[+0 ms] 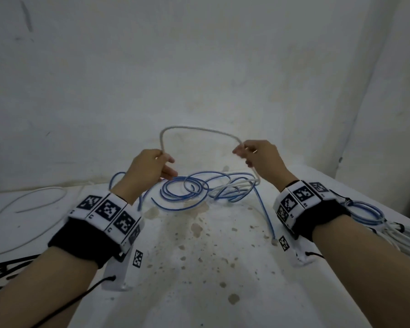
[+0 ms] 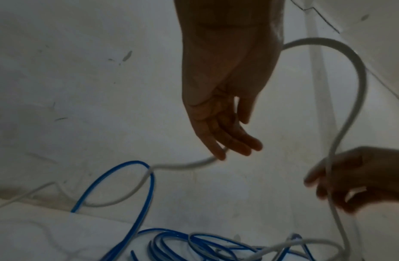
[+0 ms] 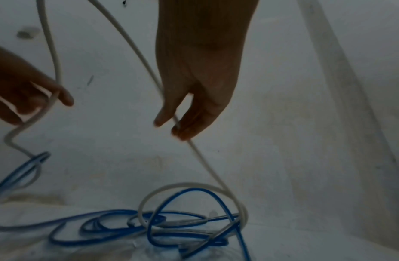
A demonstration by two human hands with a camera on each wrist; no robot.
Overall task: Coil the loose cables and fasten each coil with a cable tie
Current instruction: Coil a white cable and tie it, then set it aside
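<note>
Holding a thin white round cable [image 1: 199, 130] up between both hands, you have it arched above the stained white table [image 1: 199, 268]. Your left hand [image 1: 149, 168] pinches one side of the arch between thumb and fingers; your right hand [image 1: 262, 157] pinches the other. Below your right grip the cable drops into a loose tangle of blue cable [image 1: 199, 190] lying under and between your hands.
</note>
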